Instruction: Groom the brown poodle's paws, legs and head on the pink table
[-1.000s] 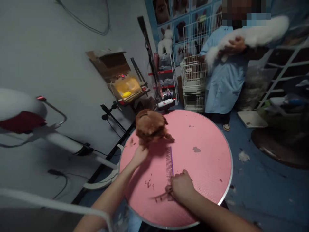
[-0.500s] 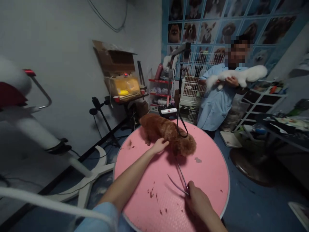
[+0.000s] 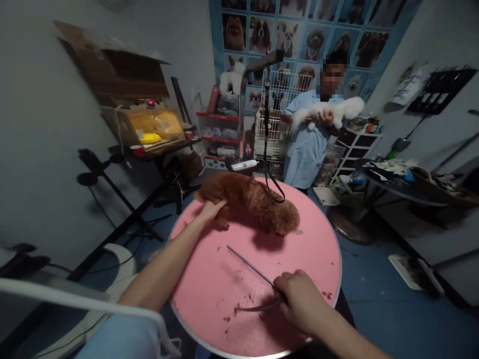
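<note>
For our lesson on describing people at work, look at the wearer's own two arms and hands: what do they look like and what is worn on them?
Both forearms are bare, with no gloves, watch or rings that can be made out. The left hand comes from an arm whose upper part wears a light blue sleeve, pushed up or short. The right hand shows no sleeve in view. The dim light hides finer detail.

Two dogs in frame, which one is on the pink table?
The brown dog, lying on the pink table under the left hand. The white dog is carried by the person in blue behind.
</note>
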`<control>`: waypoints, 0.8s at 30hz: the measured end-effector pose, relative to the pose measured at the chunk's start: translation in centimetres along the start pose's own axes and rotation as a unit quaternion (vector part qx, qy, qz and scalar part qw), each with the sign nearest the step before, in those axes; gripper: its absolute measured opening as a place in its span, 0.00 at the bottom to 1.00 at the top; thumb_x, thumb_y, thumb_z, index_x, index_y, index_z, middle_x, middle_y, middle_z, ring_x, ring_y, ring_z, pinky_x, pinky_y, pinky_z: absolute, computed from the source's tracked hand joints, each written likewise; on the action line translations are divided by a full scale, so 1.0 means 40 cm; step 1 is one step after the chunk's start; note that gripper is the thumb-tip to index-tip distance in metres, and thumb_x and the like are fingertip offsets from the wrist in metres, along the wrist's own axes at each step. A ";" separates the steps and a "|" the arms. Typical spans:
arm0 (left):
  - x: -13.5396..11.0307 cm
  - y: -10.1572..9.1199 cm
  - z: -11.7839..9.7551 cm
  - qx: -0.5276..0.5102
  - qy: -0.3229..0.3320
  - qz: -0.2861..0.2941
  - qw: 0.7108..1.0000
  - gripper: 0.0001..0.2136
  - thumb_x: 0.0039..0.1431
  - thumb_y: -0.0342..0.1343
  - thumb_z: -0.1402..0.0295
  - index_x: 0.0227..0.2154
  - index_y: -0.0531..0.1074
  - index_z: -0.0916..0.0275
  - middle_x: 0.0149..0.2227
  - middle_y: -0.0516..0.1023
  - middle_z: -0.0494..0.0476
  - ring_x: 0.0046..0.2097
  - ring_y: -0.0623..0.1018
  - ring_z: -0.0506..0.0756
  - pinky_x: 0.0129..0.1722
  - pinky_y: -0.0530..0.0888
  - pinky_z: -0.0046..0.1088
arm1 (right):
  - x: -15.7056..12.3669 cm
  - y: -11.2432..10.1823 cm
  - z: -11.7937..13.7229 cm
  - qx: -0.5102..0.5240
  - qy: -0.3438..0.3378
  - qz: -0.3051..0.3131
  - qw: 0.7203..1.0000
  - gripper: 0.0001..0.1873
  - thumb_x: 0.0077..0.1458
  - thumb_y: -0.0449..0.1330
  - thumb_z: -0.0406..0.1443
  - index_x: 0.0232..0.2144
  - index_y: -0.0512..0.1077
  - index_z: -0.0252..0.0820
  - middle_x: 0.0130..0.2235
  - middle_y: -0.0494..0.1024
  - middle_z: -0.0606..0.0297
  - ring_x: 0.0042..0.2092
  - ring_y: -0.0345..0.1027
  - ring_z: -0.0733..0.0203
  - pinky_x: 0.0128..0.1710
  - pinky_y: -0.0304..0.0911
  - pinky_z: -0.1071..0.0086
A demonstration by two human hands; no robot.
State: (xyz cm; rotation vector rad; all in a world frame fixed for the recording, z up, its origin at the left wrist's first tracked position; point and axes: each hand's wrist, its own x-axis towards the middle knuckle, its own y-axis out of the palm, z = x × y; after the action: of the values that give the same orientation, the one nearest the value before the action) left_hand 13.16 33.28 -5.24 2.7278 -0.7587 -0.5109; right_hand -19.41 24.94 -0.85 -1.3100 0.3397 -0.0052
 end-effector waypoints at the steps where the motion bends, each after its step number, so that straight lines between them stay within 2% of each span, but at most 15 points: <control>1: -0.009 0.011 0.005 0.042 0.015 0.016 0.999 0.11 0.48 0.66 0.67 0.26 0.70 0.68 0.17 0.72 0.53 0.16 0.71 0.49 0.16 0.67 0.22 | 0.029 -0.011 -0.013 -0.012 -0.016 -0.021 1.000 0.09 0.51 0.55 0.30 0.32 0.75 0.41 0.35 0.78 0.60 0.36 0.70 0.58 0.36 0.49 0.65; 4: -0.034 0.031 0.016 0.101 0.022 0.053 0.993 0.19 0.52 0.62 0.57 0.17 0.66 0.66 0.12 0.64 0.50 0.14 0.66 0.48 0.15 0.66 0.22 | 0.133 -0.032 -0.056 -0.082 -0.051 -0.111 0.989 0.11 0.58 0.53 0.31 0.33 0.76 0.41 0.37 0.77 0.57 0.40 0.68 0.57 0.38 0.48 0.64; 6: -0.049 0.036 0.022 0.119 0.012 0.077 0.990 0.20 0.52 0.62 0.56 0.16 0.66 0.66 0.12 0.66 0.52 0.13 0.68 0.50 0.14 0.66 0.23 | 0.186 -0.040 -0.085 -0.128 -0.058 -0.151 0.978 0.13 0.61 0.50 0.31 0.36 0.76 0.40 0.38 0.76 0.55 0.40 0.67 0.58 0.40 0.48 0.63; 10: -0.079 0.035 0.047 0.143 -0.018 0.129 0.981 0.18 0.51 0.63 0.55 0.25 0.73 0.68 0.20 0.77 0.63 0.18 0.76 0.58 0.17 0.72 0.30 | 0.211 -0.049 -0.136 -0.178 -0.122 -0.142 0.966 0.12 0.60 0.52 0.30 0.35 0.76 0.40 0.36 0.76 0.56 0.39 0.66 0.58 0.42 0.48 0.63; 12: -0.088 0.032 0.069 0.124 -0.019 0.152 0.980 0.17 0.51 0.63 0.57 0.28 0.75 0.70 0.25 0.79 0.67 0.23 0.79 0.59 0.22 0.75 0.31 | 0.201 -0.044 -0.154 -0.178 -0.116 -0.144 0.966 0.13 0.61 0.51 0.31 0.37 0.76 0.41 0.36 0.76 0.56 0.39 0.66 0.58 0.42 0.48 0.63; 14: -0.089 0.031 0.093 0.072 -0.027 0.162 0.984 0.15 0.51 0.64 0.61 0.29 0.76 0.72 0.28 0.80 0.69 0.28 0.80 0.58 0.27 0.78 0.31 | 0.193 -0.023 -0.171 -0.172 -0.107 -0.113 0.973 0.12 0.61 0.52 0.32 0.38 0.76 0.41 0.35 0.76 0.57 0.39 0.67 0.58 0.41 0.49 0.63; 17: -0.081 0.039 0.121 -0.034 -0.062 0.131 0.989 0.13 0.50 0.65 0.68 0.35 0.75 0.73 0.35 0.81 0.71 0.33 0.81 0.61 0.34 0.80 0.39 | 0.184 0.028 -0.199 -0.148 -0.139 -0.015 0.979 0.09 0.58 0.56 0.35 0.35 0.77 0.41 0.34 0.77 0.58 0.37 0.68 0.59 0.41 0.52 0.64; 19: -0.075 0.050 0.125 -0.054 -0.062 0.074 0.994 0.14 0.48 0.66 0.72 0.37 0.74 0.74 0.38 0.80 0.73 0.35 0.81 0.63 0.33 0.81 0.44 | 0.171 0.054 -0.217 -0.117 -0.156 0.000 0.981 0.09 0.57 0.57 0.35 0.34 0.77 0.40 0.34 0.77 0.57 0.36 0.68 0.59 0.42 0.54 0.64; 22: -0.079 0.069 0.109 -0.021 -0.029 0.013 0.999 0.14 0.46 0.66 0.74 0.36 0.74 0.74 0.36 0.80 0.72 0.31 0.80 0.62 0.27 0.81 0.44 | 0.122 0.048 -0.228 -0.007 -0.166 -0.084 0.983 0.09 0.55 0.57 0.34 0.30 0.77 0.39 0.31 0.76 0.57 0.35 0.67 0.59 0.44 0.58 0.62; 23: -0.083 0.078 0.101 -0.011 -0.019 -0.001 1.000 0.14 0.46 0.66 0.75 0.36 0.74 0.74 0.35 0.80 0.70 0.29 0.80 0.61 0.25 0.80 0.43 | 0.096 0.035 -0.225 0.071 -0.165 -0.126 0.976 0.10 0.56 0.56 0.35 0.28 0.77 0.39 0.29 0.76 0.58 0.33 0.67 0.59 0.43 0.59 0.62; 24: -0.089 0.091 0.094 -0.010 -0.019 -0.015 1.000 0.14 0.46 0.66 0.75 0.37 0.74 0.73 0.35 0.80 0.68 0.27 0.79 0.60 0.23 0.80 0.43 | 0.065 0.021 -0.218 0.171 -0.163 -0.168 0.957 0.12 0.57 0.56 0.37 0.28 0.76 0.39 0.28 0.75 0.60 0.33 0.67 0.60 0.41 0.61 0.63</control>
State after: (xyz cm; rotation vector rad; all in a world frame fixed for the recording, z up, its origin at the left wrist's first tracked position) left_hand 7.20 31.61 -6.46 2.7215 -0.7201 -0.5742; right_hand -19.26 16.41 -4.15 -0.9876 -0.1650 -0.1273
